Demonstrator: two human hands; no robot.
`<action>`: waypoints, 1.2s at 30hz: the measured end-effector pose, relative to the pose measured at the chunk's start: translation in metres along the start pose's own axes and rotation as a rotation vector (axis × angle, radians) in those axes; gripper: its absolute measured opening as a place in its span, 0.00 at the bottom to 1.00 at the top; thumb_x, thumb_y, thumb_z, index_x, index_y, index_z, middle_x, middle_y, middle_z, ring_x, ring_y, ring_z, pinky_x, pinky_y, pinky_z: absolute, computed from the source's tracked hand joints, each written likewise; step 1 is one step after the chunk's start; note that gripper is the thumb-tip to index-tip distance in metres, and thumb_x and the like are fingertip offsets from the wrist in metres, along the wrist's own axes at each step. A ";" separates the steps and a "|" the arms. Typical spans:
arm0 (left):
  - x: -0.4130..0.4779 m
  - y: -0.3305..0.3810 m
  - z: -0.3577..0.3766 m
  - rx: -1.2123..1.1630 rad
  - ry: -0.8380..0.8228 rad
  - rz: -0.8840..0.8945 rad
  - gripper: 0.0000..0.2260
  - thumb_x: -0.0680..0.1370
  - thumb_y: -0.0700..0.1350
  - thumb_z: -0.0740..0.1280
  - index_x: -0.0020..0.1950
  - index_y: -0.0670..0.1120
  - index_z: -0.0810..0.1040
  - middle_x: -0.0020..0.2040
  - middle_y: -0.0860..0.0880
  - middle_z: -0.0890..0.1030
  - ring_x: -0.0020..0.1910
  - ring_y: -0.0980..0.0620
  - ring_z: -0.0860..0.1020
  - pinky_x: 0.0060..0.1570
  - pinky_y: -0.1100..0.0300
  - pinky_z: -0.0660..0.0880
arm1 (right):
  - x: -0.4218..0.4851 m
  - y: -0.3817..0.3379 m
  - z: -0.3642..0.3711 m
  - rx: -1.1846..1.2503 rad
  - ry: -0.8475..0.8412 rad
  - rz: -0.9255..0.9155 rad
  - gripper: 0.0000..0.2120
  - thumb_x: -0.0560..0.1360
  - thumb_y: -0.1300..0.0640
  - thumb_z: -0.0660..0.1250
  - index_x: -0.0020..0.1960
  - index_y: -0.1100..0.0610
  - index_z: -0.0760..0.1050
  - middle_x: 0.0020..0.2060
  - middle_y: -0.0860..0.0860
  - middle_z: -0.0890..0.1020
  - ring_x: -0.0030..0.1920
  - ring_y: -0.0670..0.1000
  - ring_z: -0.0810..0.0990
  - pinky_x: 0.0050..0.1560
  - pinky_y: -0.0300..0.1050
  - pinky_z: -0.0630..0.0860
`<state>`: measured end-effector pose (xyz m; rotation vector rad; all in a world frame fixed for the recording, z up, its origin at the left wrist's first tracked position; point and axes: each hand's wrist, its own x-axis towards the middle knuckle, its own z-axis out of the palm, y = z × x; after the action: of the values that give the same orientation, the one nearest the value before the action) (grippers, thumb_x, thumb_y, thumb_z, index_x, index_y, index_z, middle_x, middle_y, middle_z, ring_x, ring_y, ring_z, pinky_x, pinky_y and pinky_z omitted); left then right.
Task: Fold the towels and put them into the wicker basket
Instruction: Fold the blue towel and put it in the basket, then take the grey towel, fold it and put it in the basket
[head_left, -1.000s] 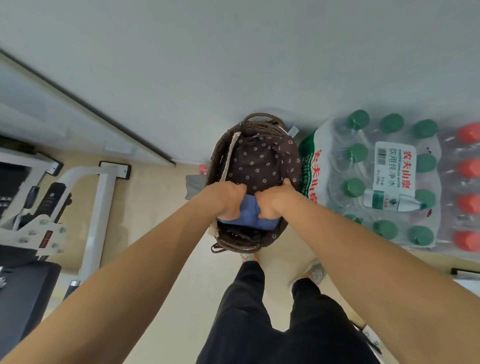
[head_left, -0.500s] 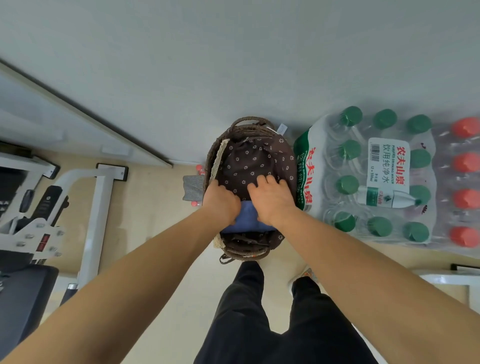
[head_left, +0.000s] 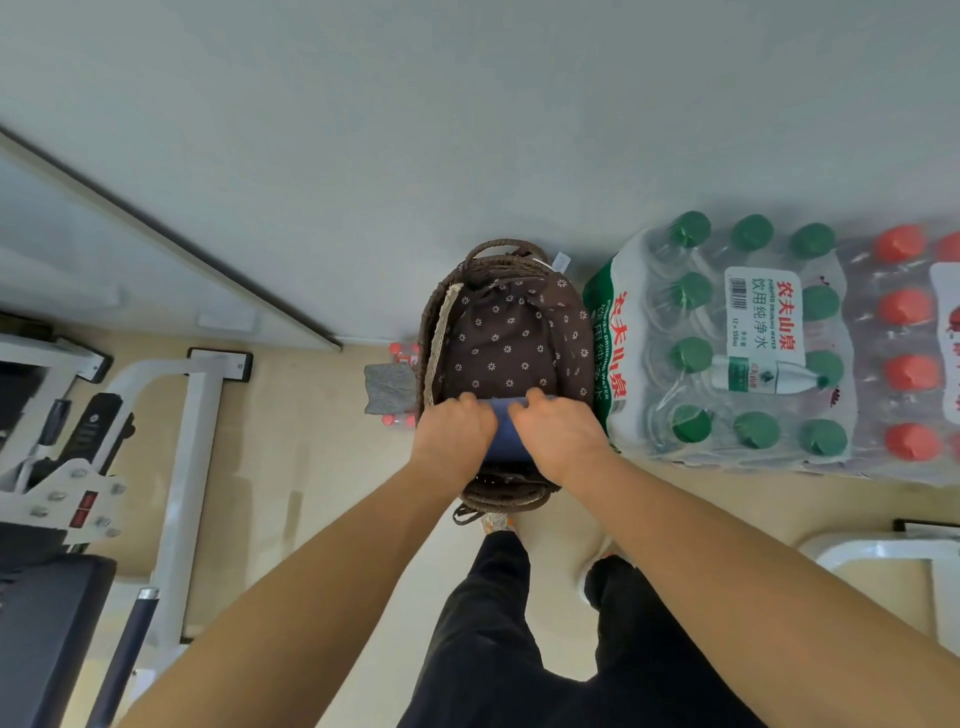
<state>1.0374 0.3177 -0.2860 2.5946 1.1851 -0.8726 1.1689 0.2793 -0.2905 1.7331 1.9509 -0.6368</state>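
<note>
Right now the left hand (head_left: 453, 436) and right hand (head_left: 558, 436) are pressing flat, fingers loosely spread, on the blue towel (head_left: 503, 434) at the basket's (head_left: 428, 332) near end. Pushing evenly is probably keeping the fold intact against the liner (head_left: 506, 338).

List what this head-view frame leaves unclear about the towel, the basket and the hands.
- Blue towel: mostly covered by the left hand and right hand; its fold and whether it is gripped or just pressed cannot be told.
- Wicker basket: near end hidden under both hands; any towels beneath are unseen.
- Items left of the basket: small, partly behind its wall.
- Red-capped bottle pack: cut by the right edge.
</note>
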 end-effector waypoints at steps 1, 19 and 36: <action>0.000 0.000 0.000 0.007 0.009 -0.007 0.12 0.78 0.35 0.62 0.61 0.40 0.74 0.57 0.43 0.76 0.56 0.43 0.79 0.47 0.50 0.77 | -0.001 -0.001 0.002 -0.001 0.009 0.004 0.25 0.71 0.65 0.70 0.66 0.57 0.69 0.58 0.56 0.72 0.53 0.59 0.79 0.40 0.51 0.72; -0.109 -0.022 -0.028 -0.441 0.203 -0.335 0.14 0.78 0.45 0.61 0.62 0.45 0.75 0.58 0.43 0.76 0.58 0.40 0.76 0.52 0.50 0.73 | -0.077 -0.016 -0.097 -0.051 0.226 -0.117 0.17 0.79 0.49 0.60 0.65 0.55 0.72 0.60 0.56 0.73 0.61 0.59 0.73 0.56 0.56 0.72; -0.446 -0.095 0.037 -0.790 0.327 -1.052 0.15 0.78 0.48 0.64 0.63 0.45 0.75 0.59 0.45 0.79 0.57 0.42 0.77 0.55 0.50 0.76 | -0.198 -0.294 -0.179 -0.224 0.405 -0.625 0.22 0.81 0.43 0.56 0.68 0.55 0.71 0.64 0.56 0.73 0.64 0.60 0.73 0.59 0.55 0.71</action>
<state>0.7212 0.0824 -0.0539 1.4088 2.4037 0.0294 0.8929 0.2025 -0.0157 1.1657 2.7599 -0.2444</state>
